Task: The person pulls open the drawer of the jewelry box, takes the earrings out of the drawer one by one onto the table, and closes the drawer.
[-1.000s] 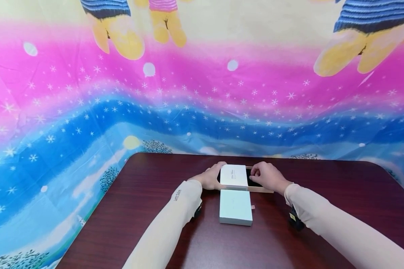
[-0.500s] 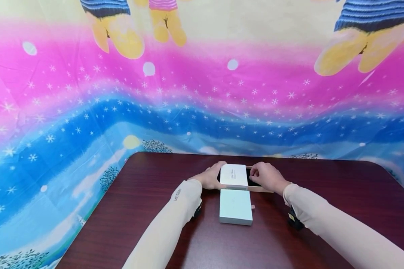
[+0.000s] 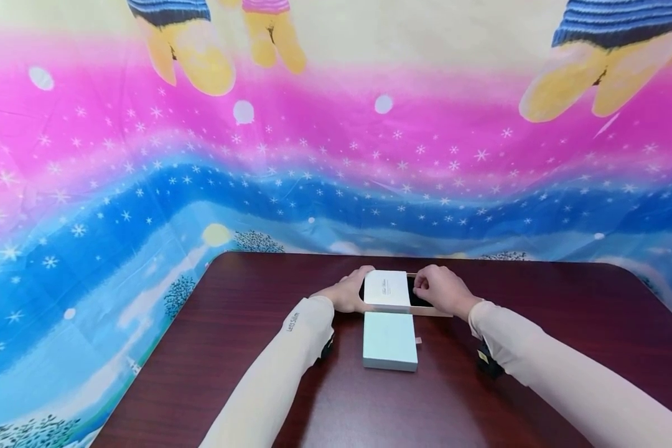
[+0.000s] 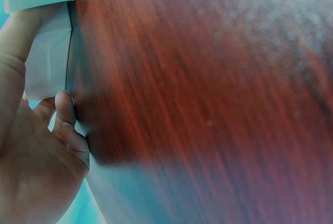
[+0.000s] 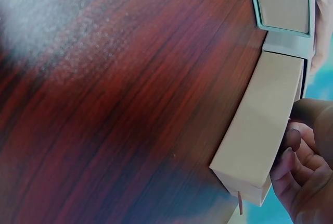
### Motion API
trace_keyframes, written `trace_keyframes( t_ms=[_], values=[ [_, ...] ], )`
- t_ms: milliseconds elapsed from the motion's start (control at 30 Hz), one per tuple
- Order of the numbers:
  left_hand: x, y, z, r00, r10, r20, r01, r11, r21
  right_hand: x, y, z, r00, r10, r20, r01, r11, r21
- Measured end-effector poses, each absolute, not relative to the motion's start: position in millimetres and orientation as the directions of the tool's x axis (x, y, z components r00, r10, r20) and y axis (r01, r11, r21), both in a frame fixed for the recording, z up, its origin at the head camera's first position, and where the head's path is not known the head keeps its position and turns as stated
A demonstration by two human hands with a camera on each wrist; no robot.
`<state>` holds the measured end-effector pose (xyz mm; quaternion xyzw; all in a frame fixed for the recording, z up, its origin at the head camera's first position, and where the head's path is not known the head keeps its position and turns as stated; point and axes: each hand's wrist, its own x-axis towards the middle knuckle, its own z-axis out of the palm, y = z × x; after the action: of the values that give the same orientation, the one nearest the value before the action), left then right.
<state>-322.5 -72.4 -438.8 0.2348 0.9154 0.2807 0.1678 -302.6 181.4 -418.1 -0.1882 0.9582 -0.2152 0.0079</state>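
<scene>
A white slide-out box (image 3: 386,287) with small print on top lies at the table's back. Its beige drawer (image 5: 257,114) is pulled partway out to the right and is dark inside. My left hand (image 3: 347,292) grips the box's left end, thumb along the near side (image 4: 49,57) and fingers at the far side. Over the drawer, my right hand (image 3: 445,291) has curled fingers dipping past the rim. Their tips are partly hidden, and I cannot tell whether they pinch anything. A short ribbon tab (image 5: 240,202) hangs from the drawer's end.
A pale mint box (image 3: 389,339) with a pink ribbon tab (image 3: 418,340) lies closed just in front of the white one. Both stand on a dark red wood table (image 3: 246,292). Behind it hangs a printed cloth (image 3: 336,149) with snowflakes.
The head view has shifted slightly, moving the whole scene a little up and left. Both hands and both boxes keep nearly the same places.
</scene>
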Motion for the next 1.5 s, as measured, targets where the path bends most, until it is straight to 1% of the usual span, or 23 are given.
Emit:
trace_keyframes(
  t_ms=[367, 767, 1033, 1500],
  values=[
    [-321.2, -73.0, -436.6, -0.831, 0.531, -0.166, 0.340, 0.721, 0.604, -303.5, 181.4, -415.0, -0.931, -0.355, 0.085, -0.358, 0.839, -0.411],
    [-321.6, -71.7, -439.4, -0.833, 0.527, -0.166, 0.336, 0.722, 0.605, -299.9, 183.8, -410.8, -0.936, -0.345, 0.070, -0.337, 0.818, -0.466],
    [-322.1, -71.9, -439.2, -0.832, 0.531, -0.160, 0.341, 0.717, 0.609, -299.6, 190.0, -409.3, -0.937, -0.334, 0.106, -0.342, 0.805, -0.486],
    [-320.2, -72.3, -438.0, -0.835, 0.523, -0.174, 0.335, 0.732, 0.593, -297.9, 203.6, -403.6, -0.947, -0.296, 0.126, -0.318, 0.803, -0.504]
  ],
)
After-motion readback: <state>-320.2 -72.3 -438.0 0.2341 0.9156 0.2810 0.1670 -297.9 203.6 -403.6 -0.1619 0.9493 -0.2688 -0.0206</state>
